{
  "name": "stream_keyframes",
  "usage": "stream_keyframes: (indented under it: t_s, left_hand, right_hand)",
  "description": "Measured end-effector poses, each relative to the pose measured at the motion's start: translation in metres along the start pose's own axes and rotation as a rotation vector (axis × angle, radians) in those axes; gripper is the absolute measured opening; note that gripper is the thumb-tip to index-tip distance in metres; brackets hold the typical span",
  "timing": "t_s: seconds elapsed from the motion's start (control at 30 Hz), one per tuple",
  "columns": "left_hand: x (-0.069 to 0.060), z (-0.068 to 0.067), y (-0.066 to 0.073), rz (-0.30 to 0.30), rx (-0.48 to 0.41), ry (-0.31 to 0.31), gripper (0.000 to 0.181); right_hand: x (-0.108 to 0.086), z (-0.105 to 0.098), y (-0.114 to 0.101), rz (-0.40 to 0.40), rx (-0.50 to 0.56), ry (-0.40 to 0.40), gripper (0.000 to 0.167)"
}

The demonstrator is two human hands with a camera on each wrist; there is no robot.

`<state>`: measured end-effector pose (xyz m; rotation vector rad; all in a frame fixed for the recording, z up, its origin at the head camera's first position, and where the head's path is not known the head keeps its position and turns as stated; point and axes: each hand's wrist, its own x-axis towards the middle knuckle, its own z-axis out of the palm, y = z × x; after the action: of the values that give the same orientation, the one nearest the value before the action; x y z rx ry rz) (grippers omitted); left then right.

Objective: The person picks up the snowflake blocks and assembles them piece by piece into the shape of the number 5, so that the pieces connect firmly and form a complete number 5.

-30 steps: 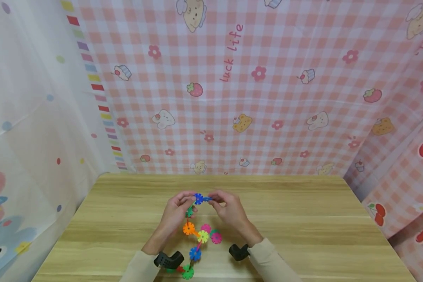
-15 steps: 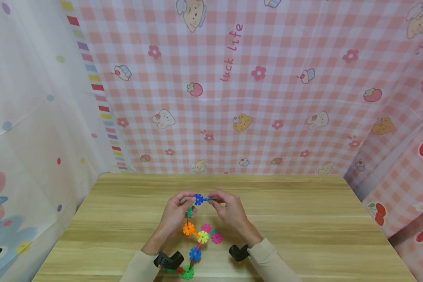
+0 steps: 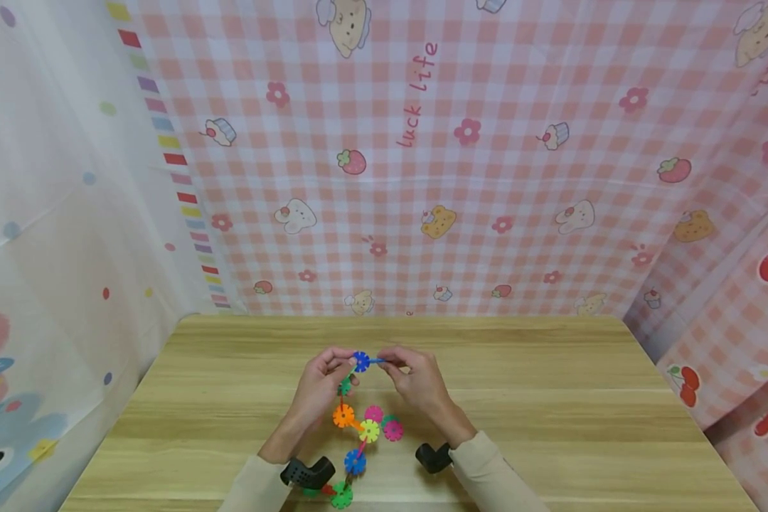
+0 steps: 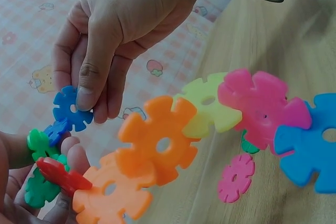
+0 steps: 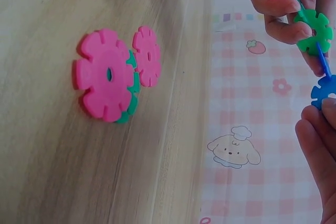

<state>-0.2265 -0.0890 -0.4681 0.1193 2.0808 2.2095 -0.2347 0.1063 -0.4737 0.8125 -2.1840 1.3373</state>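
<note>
In the head view my left hand (image 3: 323,380) grips one end of a chain of slotted, flower-shaped plastic discs, around the green discs (image 4: 42,187). A dark blue disc (image 3: 361,362) stands out past its fingertips. Joined to that is another blue disc (image 4: 72,109), which my right hand (image 3: 416,377) pinches between thumb and fingers. From the left hand the chain runs back toward me through a red disc (image 4: 63,177), orange discs (image 3: 343,416), a yellow disc (image 3: 369,430), a pink one and a blue disc (image 3: 355,462). A green disc (image 3: 341,494) lies near the left wrist.
Right of the chain, a small cluster of two pink discs (image 5: 105,74) and a green disc (image 5: 134,90) lies on the wooden table (image 3: 550,412). Checked pink cloth (image 3: 397,185) hangs behind the table. Each wrist wears a black camera mount (image 3: 434,459).
The blue disc in my right hand has turned slightly and now looks thinner, more edge-on. Both hands stay nearly in place, and the head view has shifted a little.
</note>
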Motion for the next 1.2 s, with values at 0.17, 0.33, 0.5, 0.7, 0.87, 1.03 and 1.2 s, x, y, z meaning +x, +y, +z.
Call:
stream_keyframes:
  t_s: [0.17, 0.33, 0.5, 0.7, 0.87, 1.03, 1.2]
  left_hand:
    - [-0.0012, 0.0009, -0.0010, 0.016, -0.003, -0.002, 0.017]
    - [-0.0011, 0.0012, -0.0019, 0.027, 0.005, 0.003, 0.016]
    - [-0.0002, 0.0015, -0.0028, 0.037, 0.030, 0.027, 0.015]
    - [-0.0016, 0.0020, -0.0007, 0.044, 0.039, 0.037, 0.014]
    - [-0.0024, 0.0028, 0.0002, 0.041, 0.021, 0.043, 0.015]
    - [-0.0030, 0.0031, 0.0003, 0.047, 0.058, 0.055, 0.015]
    - [-0.0025, 0.0010, 0.0020, 0.047, 0.091, 0.052, 0.015]
  right_hand:
    - [0.0001, 0.0007, 0.0014, -0.057, 0.005, 0.018, 0.013]
    - [0.0004, 0.0014, 0.0014, -0.098, -0.007, 0.029, 0.014]
    - [0.0015, 0.0008, -0.0013, -0.125, -0.074, 0.021, 0.012]
    - [0.0014, 0.0006, -0.0034, -0.146, -0.157, -0.008, 0.011]
    - [0.0012, 0.0015, -0.0043, -0.194, -0.205, -0.011, 0.012]
    - [0.0003, 0.0051, -0.0038, -0.242, -0.253, -0.001, 0.013]
    - [-0.0004, 0.0065, -0.0023, -0.240, -0.225, 0.011, 0.013]
